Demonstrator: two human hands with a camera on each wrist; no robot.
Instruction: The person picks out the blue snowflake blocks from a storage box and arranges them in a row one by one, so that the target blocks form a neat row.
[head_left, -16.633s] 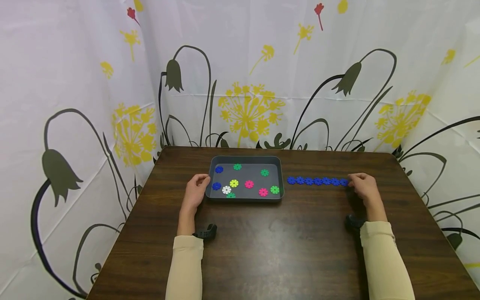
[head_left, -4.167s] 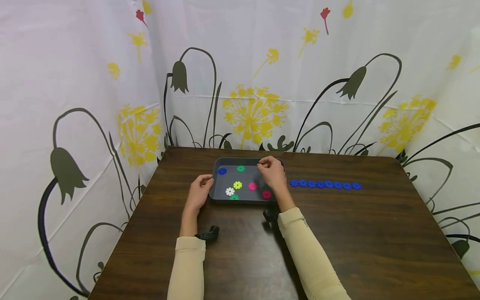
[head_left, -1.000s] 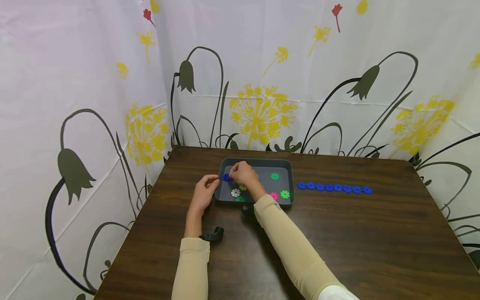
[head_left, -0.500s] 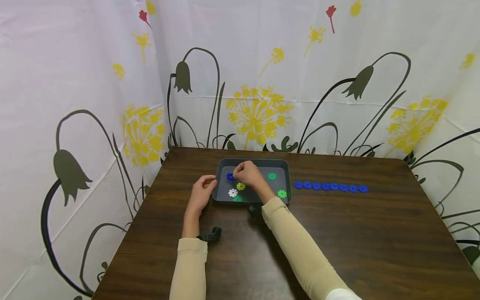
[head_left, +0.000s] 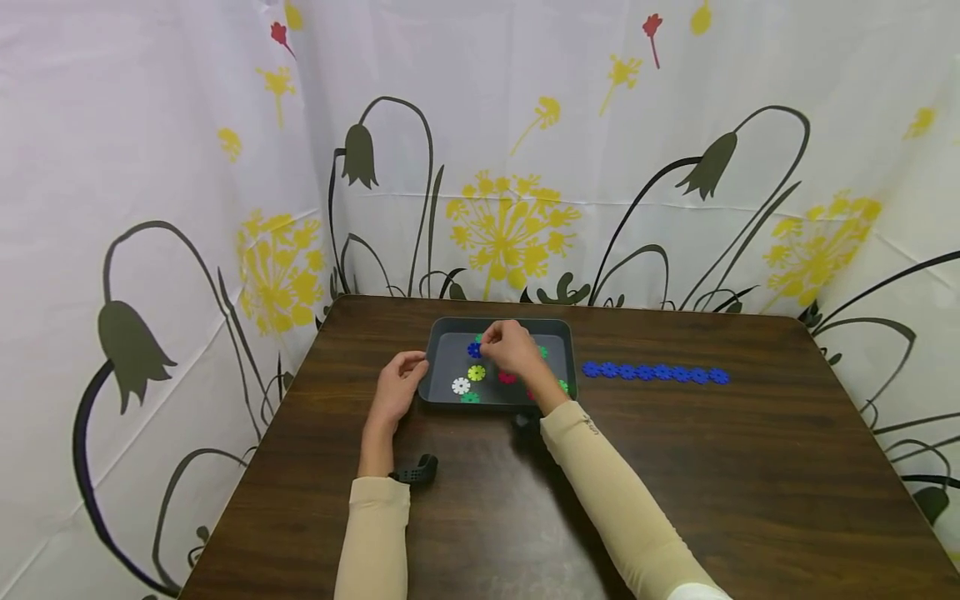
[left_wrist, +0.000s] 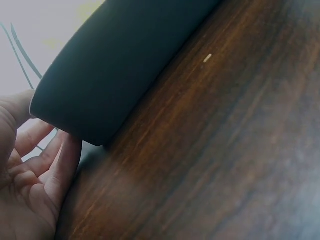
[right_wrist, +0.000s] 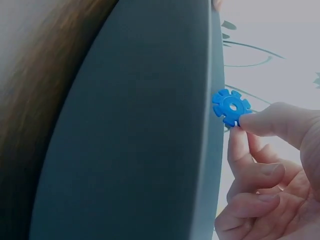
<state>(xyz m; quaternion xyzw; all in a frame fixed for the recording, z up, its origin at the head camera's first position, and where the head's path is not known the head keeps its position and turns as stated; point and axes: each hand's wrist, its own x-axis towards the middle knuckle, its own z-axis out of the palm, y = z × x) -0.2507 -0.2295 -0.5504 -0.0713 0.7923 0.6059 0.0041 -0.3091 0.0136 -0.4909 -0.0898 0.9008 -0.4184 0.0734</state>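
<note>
My right hand (head_left: pixel 510 346) is over the grey tray (head_left: pixel 495 407), pinching a blue notched disc (right_wrist: pixel 232 107) by its edge between thumb and forefinger. In the right wrist view the disc shows flat-on, a hole at its centre. At the tray's left end is my left hand (head_left: pixel 397 389), thumb at the rim and fingers against the outer wall (left_wrist: pixel 115 65). Loose discs lie in the tray: a yellow one (head_left: pixel 476 373), a white one (head_left: pixel 461 386), a pink one (head_left: pixel 507 377) and several green ones; my right hand and forearm partly cover some.
Right of the tray, a straight row of joined blue discs (head_left: pixel 655 372) lies on the dark wooden table (head_left: pixel 480 508). A white curtain (head_left: pixel 465 67) with printed flowers hangs behind the table and at both sides.
Since the oldest frame my right hand left the row's right end for the tray. Over the last second it moved right from the tray's left part with the blue disc. The left hand stayed.
</note>
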